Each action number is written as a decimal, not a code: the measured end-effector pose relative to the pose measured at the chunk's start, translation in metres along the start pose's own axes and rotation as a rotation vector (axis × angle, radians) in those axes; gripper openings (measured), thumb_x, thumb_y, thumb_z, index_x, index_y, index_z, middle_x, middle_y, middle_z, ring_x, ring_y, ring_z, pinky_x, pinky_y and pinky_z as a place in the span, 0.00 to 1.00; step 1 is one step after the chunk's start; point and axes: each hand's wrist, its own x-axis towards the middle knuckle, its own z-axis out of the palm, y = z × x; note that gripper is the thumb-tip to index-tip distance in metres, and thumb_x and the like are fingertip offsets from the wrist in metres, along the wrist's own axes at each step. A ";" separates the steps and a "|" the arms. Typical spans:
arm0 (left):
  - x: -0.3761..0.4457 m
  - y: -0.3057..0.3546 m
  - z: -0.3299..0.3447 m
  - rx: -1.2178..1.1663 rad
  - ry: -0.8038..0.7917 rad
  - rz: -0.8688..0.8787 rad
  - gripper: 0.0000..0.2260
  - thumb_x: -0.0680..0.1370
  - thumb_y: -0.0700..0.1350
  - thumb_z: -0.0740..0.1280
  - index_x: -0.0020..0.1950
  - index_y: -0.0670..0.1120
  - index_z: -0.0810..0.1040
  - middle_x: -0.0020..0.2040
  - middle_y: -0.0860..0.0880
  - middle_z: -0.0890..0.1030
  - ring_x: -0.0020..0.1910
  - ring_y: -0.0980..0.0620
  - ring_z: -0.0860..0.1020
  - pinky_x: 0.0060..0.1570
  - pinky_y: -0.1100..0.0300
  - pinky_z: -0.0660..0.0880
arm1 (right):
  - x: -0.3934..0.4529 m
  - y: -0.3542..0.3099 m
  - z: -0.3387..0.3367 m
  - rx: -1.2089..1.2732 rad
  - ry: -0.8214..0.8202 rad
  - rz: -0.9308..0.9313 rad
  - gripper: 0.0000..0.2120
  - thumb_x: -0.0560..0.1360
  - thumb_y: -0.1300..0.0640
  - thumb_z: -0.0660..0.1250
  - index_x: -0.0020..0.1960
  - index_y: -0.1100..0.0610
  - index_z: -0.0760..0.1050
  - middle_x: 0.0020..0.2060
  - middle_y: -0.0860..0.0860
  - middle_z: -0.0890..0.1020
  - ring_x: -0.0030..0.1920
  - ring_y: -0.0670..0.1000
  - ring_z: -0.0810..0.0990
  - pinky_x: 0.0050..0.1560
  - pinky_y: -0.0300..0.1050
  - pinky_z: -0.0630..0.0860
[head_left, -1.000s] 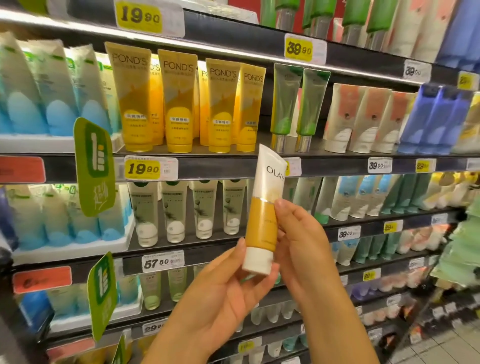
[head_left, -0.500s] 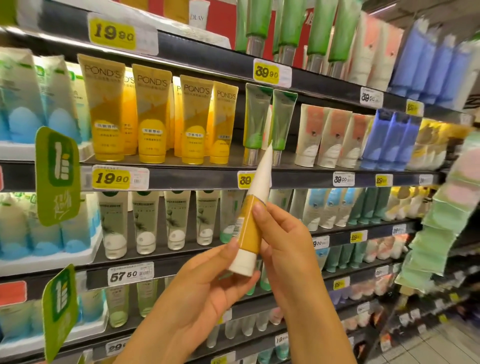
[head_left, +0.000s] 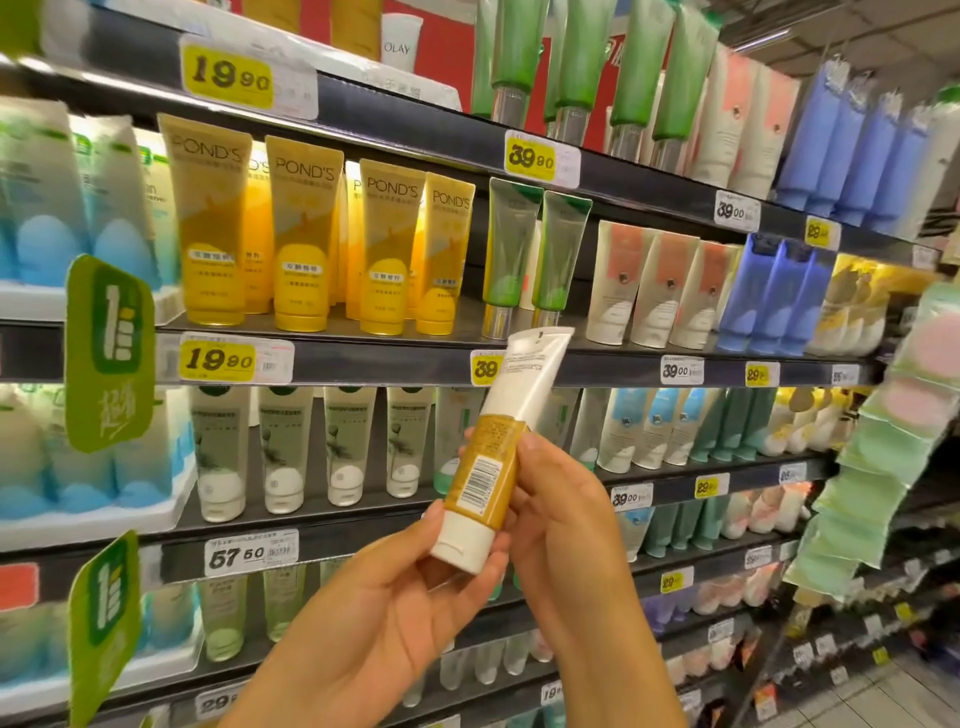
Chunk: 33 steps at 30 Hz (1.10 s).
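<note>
Held in mid-air in front of the shelving: a white and yellow tube (head_left: 498, 441), tilted, crimped end up and to the right, white cap (head_left: 464, 548) down and to the left. Turned back side out, fine print and a barcode (head_left: 478, 486) toward the camera.

Pinched at the cap by the left hand (head_left: 395, 618), palm up, thumb against the cap's left side, fingers curled behind it. Gripped along the yellow part by the right hand (head_left: 561, 514), fingers wrapped round from the right, thumb tip pressed near the top of the yellow band.

Seen with its top end across the front edge of the shelf (head_left: 395, 361) behind, just beside a yellow 39 price tag (head_left: 487, 368). On that shelf, upright on their caps: 4 yellow POND'S tubes (head_left: 301, 234) in front with more behind, then 2 green tubes (head_left: 511, 249) to their right. Below, a row of pale tubes (head_left: 283, 447) near the next shelf's front edge.

Toward the right end of the shelving, a hanging strip of green sachets (head_left: 883, 467); beneath it, open tiled floor (head_left: 909, 696).
</note>
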 end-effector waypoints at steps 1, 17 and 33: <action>-0.001 0.000 -0.001 0.023 -0.004 0.016 0.34 0.48 0.37 0.83 0.52 0.31 0.80 0.52 0.31 0.80 0.44 0.39 0.83 0.35 0.54 0.81 | 0.000 0.001 0.000 -0.001 -0.003 0.004 0.20 0.68 0.51 0.64 0.52 0.66 0.78 0.43 0.62 0.79 0.41 0.53 0.78 0.40 0.43 0.78; -0.024 0.012 -0.015 -0.086 0.059 0.047 0.18 0.67 0.41 0.67 0.49 0.30 0.80 0.52 0.30 0.80 0.40 0.38 0.83 0.33 0.52 0.82 | 0.003 0.030 0.020 0.200 -0.092 0.060 0.15 0.70 0.56 0.62 0.53 0.62 0.76 0.34 0.54 0.82 0.33 0.48 0.81 0.35 0.43 0.80; -0.018 0.006 -0.023 0.099 0.194 0.113 0.17 0.61 0.36 0.71 0.48 0.29 0.80 0.48 0.32 0.81 0.40 0.41 0.83 0.36 0.52 0.81 | 0.004 0.034 0.012 -0.003 -0.033 0.053 0.13 0.66 0.52 0.68 0.45 0.60 0.78 0.30 0.48 0.79 0.32 0.44 0.78 0.34 0.38 0.76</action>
